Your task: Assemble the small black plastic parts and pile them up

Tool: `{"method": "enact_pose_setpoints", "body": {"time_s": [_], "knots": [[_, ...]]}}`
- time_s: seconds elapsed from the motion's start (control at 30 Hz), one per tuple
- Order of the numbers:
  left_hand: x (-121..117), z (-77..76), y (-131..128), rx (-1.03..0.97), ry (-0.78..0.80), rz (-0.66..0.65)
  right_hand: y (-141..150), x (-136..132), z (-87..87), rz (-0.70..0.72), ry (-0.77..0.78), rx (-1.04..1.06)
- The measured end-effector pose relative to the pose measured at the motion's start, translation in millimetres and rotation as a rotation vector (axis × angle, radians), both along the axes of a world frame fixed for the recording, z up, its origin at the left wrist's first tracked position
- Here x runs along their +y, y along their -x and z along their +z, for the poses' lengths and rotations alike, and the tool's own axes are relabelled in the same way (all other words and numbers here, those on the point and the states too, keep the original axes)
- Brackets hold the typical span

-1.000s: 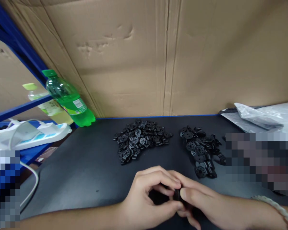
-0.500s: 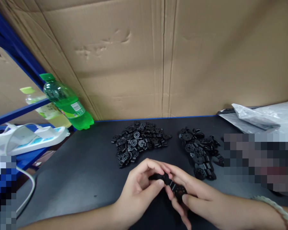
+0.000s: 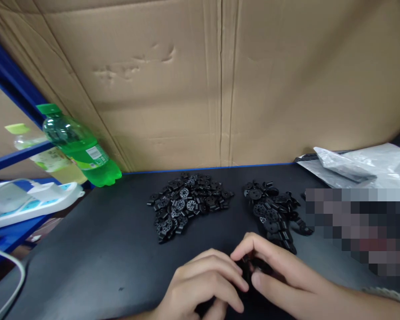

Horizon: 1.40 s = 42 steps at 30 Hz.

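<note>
Both hands are close together low in the middle. My right hand (image 3: 280, 271) is closed, its thumb and forefinger around a small black plastic part (image 3: 262, 266) that is mostly hidden. Curled fingers of my left hand (image 3: 203, 278) touch or nearly touch that part from the left; what lies under its palm is hidden. Ahead on the dark tabletop (image 3: 96, 249) lies a heap of round black plastic parts with holes (image 3: 190, 202). A second, smaller pile of black parts (image 3: 270, 211) sits just beyond my right hand.
A green soda bottle (image 3: 83, 149) and a paler bottle (image 3: 53, 160) lean by a blue rack (image 3: 16, 155) at left. Near them is a white power strip (image 3: 53, 202). Grey plastic bags (image 3: 363, 166) lie at back right, before a cardboard wall (image 3: 160, 98).
My left hand has rolled over, its back now facing up. The black part, plainly seen between both hands before, is now largely covered. The view has shifted slightly.
</note>
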<state>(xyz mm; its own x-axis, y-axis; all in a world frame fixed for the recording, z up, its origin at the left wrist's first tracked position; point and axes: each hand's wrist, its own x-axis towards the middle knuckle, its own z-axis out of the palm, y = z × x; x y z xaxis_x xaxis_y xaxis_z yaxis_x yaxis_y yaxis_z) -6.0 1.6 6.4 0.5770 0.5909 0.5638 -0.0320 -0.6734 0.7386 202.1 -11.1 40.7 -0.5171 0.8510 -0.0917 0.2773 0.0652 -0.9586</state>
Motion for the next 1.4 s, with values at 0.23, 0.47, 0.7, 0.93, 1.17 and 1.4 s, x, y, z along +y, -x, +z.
{"method": "enact_pose_setpoints", "body": {"time_s": [0.23,0.47,0.7,0.93,1.17,1.4], "knots": [[5.0,-8.5,1.5,0.052,0.127,0.169,-45.3,36.9,10.9,-0.298,-0.494,-0.241],[8.8,-11.8,1.9,0.09,0.208,0.184,-97.8,84.6,11.0,-0.434,-0.734,-0.679],[6.8,-10.3,1.3,0.109,0.129,0.153,-90.4,83.3,9.6,-0.407,-0.662,-0.613],[8.3,-6.2,6.9,0.422,-0.244,0.188,-39.2,31.1,-0.6,-0.266,-0.808,-0.24],[22.7,-4.0,12.3,0.919,-0.558,0.423,2.4,7.8,-44.0,0.16,-0.738,-0.116],[35.6,-8.3,12.5,0.978,-0.626,0.48,6.0,12.1,-55.1,0.146,-0.586,-0.093]]}}
